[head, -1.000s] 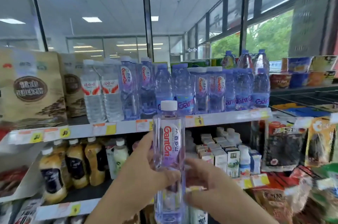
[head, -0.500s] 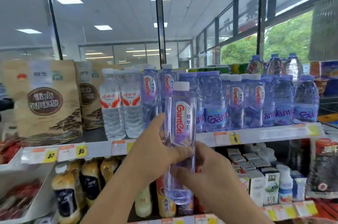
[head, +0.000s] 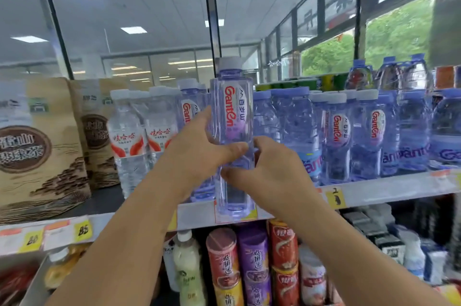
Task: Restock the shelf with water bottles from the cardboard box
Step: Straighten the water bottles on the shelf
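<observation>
A tall clear purple-tinted water bottle (head: 233, 116) with a white cap and a red Ganten label stands upright at the front edge of the top shelf (head: 389, 189). My left hand (head: 199, 148) grips its left side, thumb across the front. My right hand (head: 269, 168) grips its lower right side. Whether its base rests on the shelf or hangs just in front is unclear. Behind it stand rows of matching bottles (head: 336, 136) and clear bottles with red-and-white labels (head: 127, 141). The cardboard box is out of view.
Brown paper tea bags (head: 37, 146) fill the shelf's left end. Large blue-capped water jugs (head: 444, 131) stand at the right. Below are snack cans (head: 252, 265), milky drink bottles (head: 187, 265) and small cartons (head: 389, 238). Glass panes rise behind the shelf.
Both hands have lifted the bottle upward and forward, from below the shelf edge to shelf level, among the standing bottles. The view has closed in on the shelf.
</observation>
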A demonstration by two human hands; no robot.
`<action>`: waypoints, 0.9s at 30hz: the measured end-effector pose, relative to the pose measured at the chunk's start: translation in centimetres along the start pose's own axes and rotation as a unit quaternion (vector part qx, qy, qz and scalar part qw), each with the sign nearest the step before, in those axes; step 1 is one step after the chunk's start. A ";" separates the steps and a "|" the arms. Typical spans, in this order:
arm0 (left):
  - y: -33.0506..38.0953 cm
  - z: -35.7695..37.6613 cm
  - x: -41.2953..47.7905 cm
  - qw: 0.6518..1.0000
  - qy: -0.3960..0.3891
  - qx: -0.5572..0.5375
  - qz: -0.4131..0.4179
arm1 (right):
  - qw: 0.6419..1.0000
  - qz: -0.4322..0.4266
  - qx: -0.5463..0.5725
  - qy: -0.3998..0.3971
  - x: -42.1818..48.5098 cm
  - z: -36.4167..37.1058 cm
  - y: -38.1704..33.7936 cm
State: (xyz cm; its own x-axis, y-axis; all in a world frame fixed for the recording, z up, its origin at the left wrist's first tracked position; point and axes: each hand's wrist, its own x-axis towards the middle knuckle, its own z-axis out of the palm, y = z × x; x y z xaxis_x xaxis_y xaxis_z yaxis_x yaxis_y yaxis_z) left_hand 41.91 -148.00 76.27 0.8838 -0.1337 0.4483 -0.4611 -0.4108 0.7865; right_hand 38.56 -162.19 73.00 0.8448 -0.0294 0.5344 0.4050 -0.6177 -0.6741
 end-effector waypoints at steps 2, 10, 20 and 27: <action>-0.3 -0.5 0.4 0.999 0.014 0.034 0.026 | 0.999 0.010 -0.022 0.026 1.0 0.8 -0.1; -2.7 -1.6 -0.4 0.987 0.043 0.140 0.065 | 0.988 0.044 -0.109 0.101 2.0 4.2 -1.2; -3.7 -1.2 -0.3 0.984 0.043 0.126 0.120 | 0.970 0.058 -0.202 0.126 2.9 5.2 -1.8; -3.9 -3.1 0.6 0.968 0.012 0.228 0.102 | 0.962 0.058 -0.226 0.139 2.8 5.5 -2.0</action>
State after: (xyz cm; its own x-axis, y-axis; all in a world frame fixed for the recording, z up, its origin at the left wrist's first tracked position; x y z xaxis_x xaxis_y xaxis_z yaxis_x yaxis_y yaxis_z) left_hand 44.03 -143.70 74.79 0.7734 -0.2355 0.5885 -0.5385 -0.7339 0.4140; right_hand 42.05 -156.78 73.05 0.7236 -0.2887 0.6270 0.0670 -0.8747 -0.4800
